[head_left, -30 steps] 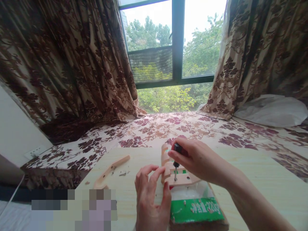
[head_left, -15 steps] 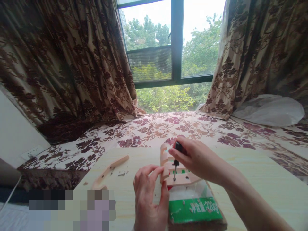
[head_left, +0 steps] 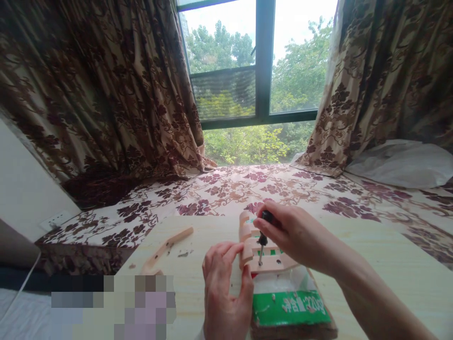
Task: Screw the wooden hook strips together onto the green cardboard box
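My right hand (head_left: 295, 231) is closed around the black handle of a screwdriver (head_left: 263, 239). The screwdriver stands nearly upright, its metal tip in a hole near the left end of a pale wooden bar. This bar belongs to a wooden frame (head_left: 271, 264) with several slats, and a second dark hole shows further right along it. With fingers and thumb bent, my left hand (head_left: 226, 295) grips the frame's left edge piece. Beneath the frame lies a block wrapped in green and white packaging (head_left: 288, 309). My right hand hides part of the frame.
On the pale tabletop (head_left: 191, 288), a loose angled wooden piece (head_left: 169, 246) with dark holes lies left of my hands, near small dark bits (head_left: 184, 254). Behind the table is a flower-patterned cloth ledge (head_left: 226, 189). A blurred patch covers the lower left.
The whole view has shifted slightly, so things appear a little further right. The screwdriver stays in the same hole, and both hands keep their hold.
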Motion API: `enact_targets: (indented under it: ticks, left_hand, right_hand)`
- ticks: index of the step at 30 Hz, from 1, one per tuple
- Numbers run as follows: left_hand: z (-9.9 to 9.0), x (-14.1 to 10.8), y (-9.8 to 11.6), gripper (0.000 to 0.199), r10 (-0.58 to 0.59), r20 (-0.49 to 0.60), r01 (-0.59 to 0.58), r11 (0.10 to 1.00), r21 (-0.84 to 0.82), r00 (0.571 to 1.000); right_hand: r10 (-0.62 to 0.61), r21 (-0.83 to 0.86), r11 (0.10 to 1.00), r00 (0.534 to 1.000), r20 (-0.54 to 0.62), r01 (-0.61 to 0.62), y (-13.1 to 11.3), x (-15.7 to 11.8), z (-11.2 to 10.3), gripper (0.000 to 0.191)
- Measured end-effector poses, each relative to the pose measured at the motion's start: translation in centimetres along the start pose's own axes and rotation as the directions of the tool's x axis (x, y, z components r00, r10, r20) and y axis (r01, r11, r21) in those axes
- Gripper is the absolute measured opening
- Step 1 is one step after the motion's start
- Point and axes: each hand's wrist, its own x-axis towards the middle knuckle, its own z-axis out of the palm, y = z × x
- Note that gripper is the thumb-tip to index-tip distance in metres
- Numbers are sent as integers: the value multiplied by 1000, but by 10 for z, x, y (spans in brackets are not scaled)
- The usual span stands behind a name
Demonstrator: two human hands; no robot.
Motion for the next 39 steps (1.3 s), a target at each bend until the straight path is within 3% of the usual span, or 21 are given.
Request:
enact_targets:
  ticks: [2, 8, 14, 17, 23, 26, 34, 39]
  left_hand:
    - [0, -1, -1, 35, 1, 0, -1, 1000, 7, 1000]
    - [1, -2, 0, 36, -51, 11, 51, 999, -18, 999]
    - [-1, -4, -1, 34, -79, 44, 80, 997, -11, 996]
    - [-1, -5, -1, 35, -82, 61, 83, 996, -18, 995]
    - [-1, -4, 3, 36, -101, 43, 102, 995, -19, 994]
    - [0, -3, 4, 37, -91, 30, 92, 995, -26, 995]
    - [1, -2, 2, 35, -83, 20, 84, 996, -31, 996]
    - [0, -3, 3, 37, -112, 56, 115, 993, -41, 992]
  right_hand:
    - [4, -28, 1000, 1000, -1, -4, -3, -3, -3, 17]
    - [-163, 78, 985, 977, 134, 154, -12, -12, -14, 9]
    - [25, -23, 999, 1000, 11, -25, 2, 1, 4, 20]
    - [56, -90, 994, 998, -21, -58, 5, 2, 5, 22]
    - [-143, 83, 988, 983, 114, 134, -9, -11, -10, 7]
    - [-155, 97, 985, 976, 151, 141, -11, -11, -7, 13]
    - [9, -39, 999, 999, -31, -10, -1, -3, 2, 23]
    - [-149, 45, 988, 985, 82, 146, -8, -12, -10, 5]
